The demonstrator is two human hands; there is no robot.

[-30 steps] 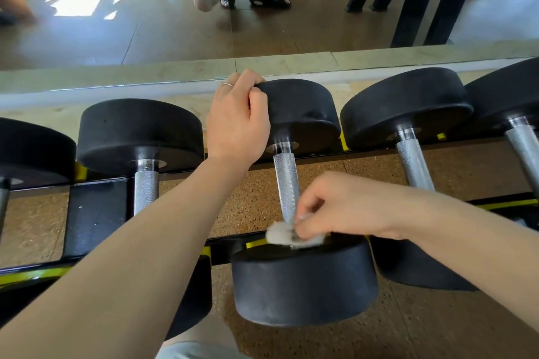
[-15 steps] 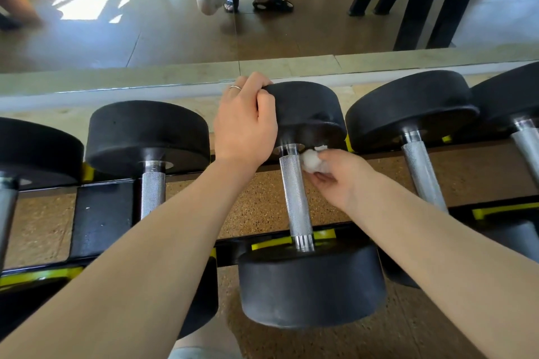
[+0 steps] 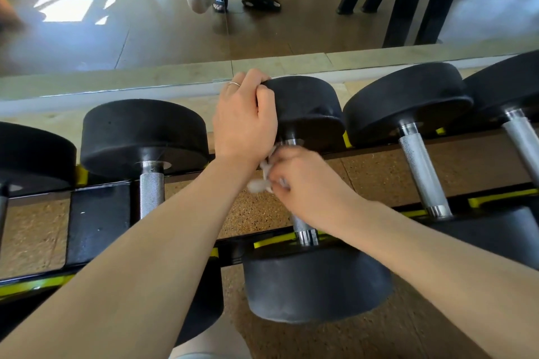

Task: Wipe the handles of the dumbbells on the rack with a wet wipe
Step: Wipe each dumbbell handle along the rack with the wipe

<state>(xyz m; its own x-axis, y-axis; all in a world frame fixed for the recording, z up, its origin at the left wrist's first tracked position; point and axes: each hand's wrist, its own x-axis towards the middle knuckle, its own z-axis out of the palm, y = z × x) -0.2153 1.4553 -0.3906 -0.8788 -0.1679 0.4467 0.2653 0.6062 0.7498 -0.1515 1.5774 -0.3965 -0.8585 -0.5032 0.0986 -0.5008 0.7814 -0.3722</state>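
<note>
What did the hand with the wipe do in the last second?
The right hand, pinching the wet wipe, slid up the middle dumbbell's handle from the near weight to the far one, then came partway back down, now wrapped round the handle. The left hand kept gripping the far weight. The other dumbbells stayed put.

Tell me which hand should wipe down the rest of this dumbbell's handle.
Right. The right hand already holds the wet wipe against the handle, with bare handle below it. The left hand grips the far weight head, steadying it.
</note>
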